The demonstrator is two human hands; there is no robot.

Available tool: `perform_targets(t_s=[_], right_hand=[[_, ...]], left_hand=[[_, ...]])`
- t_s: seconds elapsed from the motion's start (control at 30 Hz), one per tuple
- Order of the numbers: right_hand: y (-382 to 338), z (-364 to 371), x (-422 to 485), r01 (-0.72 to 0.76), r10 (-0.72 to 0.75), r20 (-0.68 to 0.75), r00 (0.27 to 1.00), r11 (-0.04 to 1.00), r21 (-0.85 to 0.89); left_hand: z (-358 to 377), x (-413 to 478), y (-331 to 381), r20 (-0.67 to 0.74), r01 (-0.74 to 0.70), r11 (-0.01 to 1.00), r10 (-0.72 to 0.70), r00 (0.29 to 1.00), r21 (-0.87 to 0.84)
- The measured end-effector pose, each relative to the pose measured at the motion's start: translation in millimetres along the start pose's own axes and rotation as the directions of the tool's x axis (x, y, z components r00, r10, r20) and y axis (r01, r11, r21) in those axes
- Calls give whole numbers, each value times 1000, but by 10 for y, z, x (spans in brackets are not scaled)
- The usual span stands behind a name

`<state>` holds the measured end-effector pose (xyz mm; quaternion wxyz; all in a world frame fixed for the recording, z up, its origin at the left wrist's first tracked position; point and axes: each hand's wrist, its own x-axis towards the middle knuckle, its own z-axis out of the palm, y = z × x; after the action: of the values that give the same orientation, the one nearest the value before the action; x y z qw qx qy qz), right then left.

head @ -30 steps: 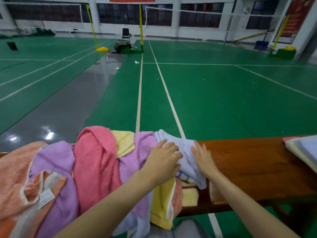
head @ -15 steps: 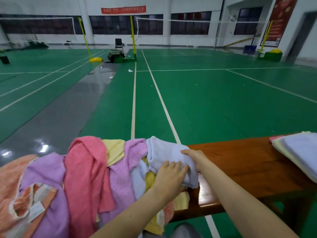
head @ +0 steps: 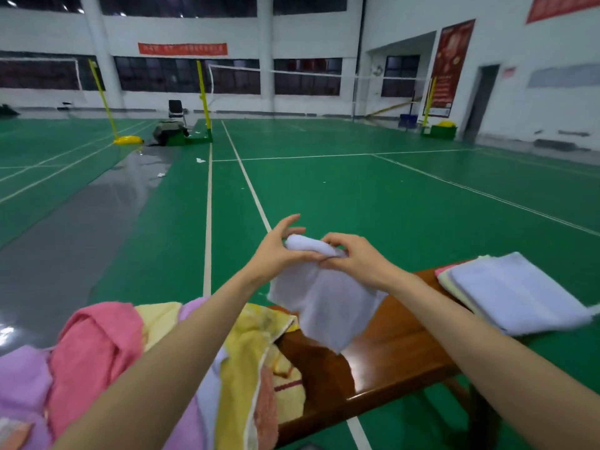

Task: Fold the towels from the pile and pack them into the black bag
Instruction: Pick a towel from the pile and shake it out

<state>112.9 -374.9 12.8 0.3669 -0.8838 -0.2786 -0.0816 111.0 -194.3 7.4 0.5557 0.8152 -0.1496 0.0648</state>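
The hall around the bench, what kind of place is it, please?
Most likely an indoor badminton hall: a green court floor with white lines, a net strung from a yellow post, and more posts at the far side.

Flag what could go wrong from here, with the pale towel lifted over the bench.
Both hands, left and right, pinch the pale lavender towel bunched at one spot, so it may unfold unevenly. Its hanging corner could drag the loose pile off the bench. The folded stack overhangs the bench end and might slip.
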Motion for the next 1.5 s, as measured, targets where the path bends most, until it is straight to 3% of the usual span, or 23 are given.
perform_targets(t_s=[0.1, 0.2, 0.43, 0.53, 0.6, 0.67, 0.8, 0.97, 1.07, 1.13, 1.27, 1.4, 1.5], right_hand=[[61, -452, -194, -49, 49, -68, 997, 999, -2], [151, -908, -498, -141, 143, -86, 986, 990, 31], [652, -1694, -1664, -501, 503, 65, 862, 865, -37], [821, -2003, -2042, -533, 568, -81, 819, 805, 260], [915, -2156, -2185, -456, 613, -161, 773, 715, 530], [1014, -2282, -2253, -357, 654, -288, 699, 669, 652], [1247, -2574, -2225, -369, 634, -577, 514, 771, 519], [1566, -3007, -1915, -414, 550, -727, 412, 823, 388], [1796, -3204, -1773, -467, 576, -724, 379, 795, 388], [1963, -3272, -1729, -476, 615, -700, 364, 768, 428], [2290, -3245, -1667, -517, 683, -629, 371, 715, 471], [2645, -3227, -1540, -647, 784, -491, 381, 605, 465], [2935, -3050, -1345, -721, 817, -439, 373, 553, 418]], left_hand=[[235, 24, 189, 156, 3, 994, 14, 988, -106], [634, 53, 424, 126, -61, 969, 93, 988, -239], [1553, 196, 931, 194, -156, 965, 198, 961, -210], [1867, 271, 1036, 229, -142, 957, 202, 952, -254], [2093, 302, 1101, 265, -115, 943, 203, 943, -312], [2315, 349, 1160, 312, -74, 941, 183, 932, -330], [2707, 533, 1285, 399, 119, 912, 52, 916, -392], [3154, 871, 1414, 493, 348, 806, -81, 866, -479], [3365, 1098, 1404, 567, 466, 745, -145, 811, -476], [3448, 1290, 1378, 589, 485, 756, -164, 791, -440], [3529, 1658, 1263, 594, 559, 723, -256, 762, -405], [3656, 1676, 995, 697, 761, 568, -406, 591, -314], [3757, 1613, 734, 683, 811, 491, -474, 556, -319]])
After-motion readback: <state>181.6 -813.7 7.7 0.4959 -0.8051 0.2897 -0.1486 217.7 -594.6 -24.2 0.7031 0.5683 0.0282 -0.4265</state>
